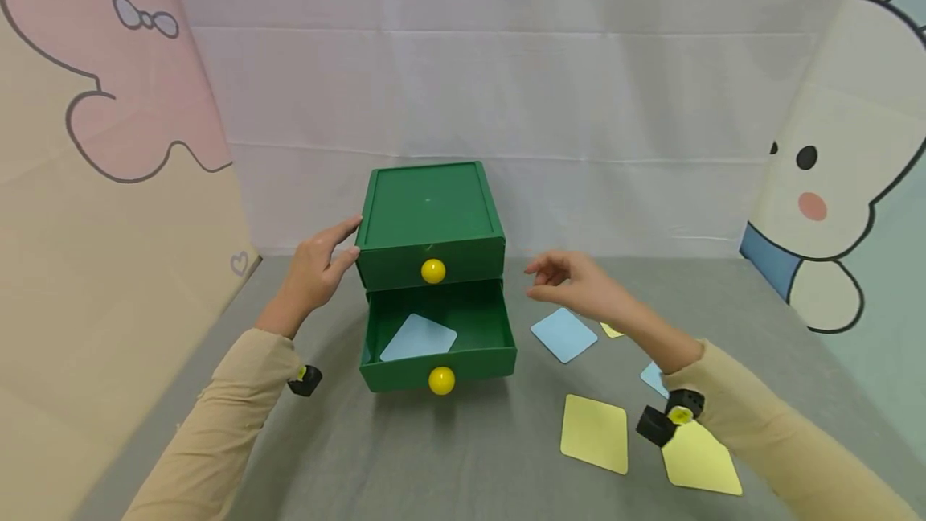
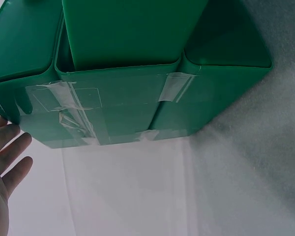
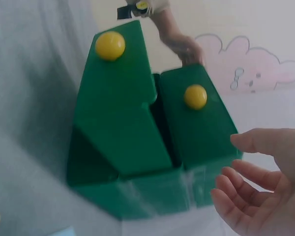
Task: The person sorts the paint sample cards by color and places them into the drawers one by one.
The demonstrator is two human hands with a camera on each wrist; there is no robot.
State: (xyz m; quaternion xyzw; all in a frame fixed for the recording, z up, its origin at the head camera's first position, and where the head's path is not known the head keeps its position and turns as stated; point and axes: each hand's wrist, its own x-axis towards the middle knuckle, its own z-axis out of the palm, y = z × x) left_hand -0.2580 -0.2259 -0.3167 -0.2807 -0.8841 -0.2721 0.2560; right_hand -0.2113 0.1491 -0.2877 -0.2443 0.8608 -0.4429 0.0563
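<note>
A green drawer cabinet (image 1: 434,203) stands on the grey table. Its top drawer, with a yellow knob (image 1: 433,271), is closed. Below it a drawer (image 1: 477,364) is pulled out, and a light blue card (image 1: 419,338) lies inside. My left hand (image 1: 311,268) touches the cabinet's upper left side with extended fingers (image 2: 12,152). To the right of the cabinet, my right hand (image 1: 571,284) hovers above the table with loosely bent fingers, holding nothing. In the right wrist view its thumb (image 3: 255,141) overlaps the cabinet's edge.
A blue card (image 1: 564,334) lies right of the cabinet. Nearer the front are two yellow cards, one yellow card (image 1: 595,434) and another yellow card (image 1: 702,465) partly behind the right wrist camera. Another blue card (image 1: 653,379) peeks out by the right forearm. White cloth (image 1: 506,95) hangs behind.
</note>
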